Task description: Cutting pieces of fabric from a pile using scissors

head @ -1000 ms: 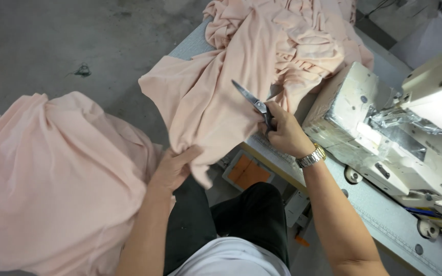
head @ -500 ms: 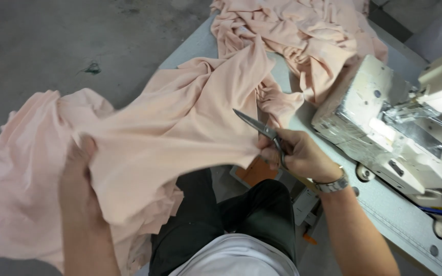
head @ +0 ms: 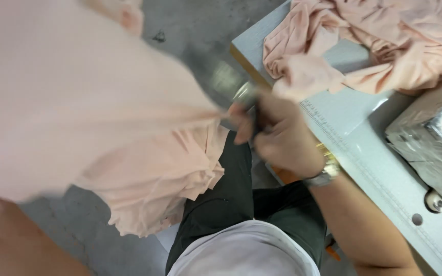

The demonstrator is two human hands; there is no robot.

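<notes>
A large piece of pink fabric [head: 78, 102] is lifted high at the left, blurred with motion and filling much of the view. My left forearm [head: 11, 240] rises beneath it at the bottom left; the cloth covers the hand that holds it up. My right hand [head: 282, 135] is closed on a pair of dark-handled scissors [head: 255, 120] at the fabric's right edge, near the table corner. The blades are blurred. A metal watch [head: 326, 171] is on that wrist.
A light grey sewing table [head: 364, 153] with a printed ruler strip runs along the right. More pink fabric [head: 384, 41] is heaped at its far end. A sewing machine [head: 431, 138] stands at the right edge. My dark-trousered lap is below, grey concrete floor beyond.
The pink fabric has been pulled off the table and swung up to the left. My right hand with the scissors stayed by the table corner. The view has tilted closer.
</notes>
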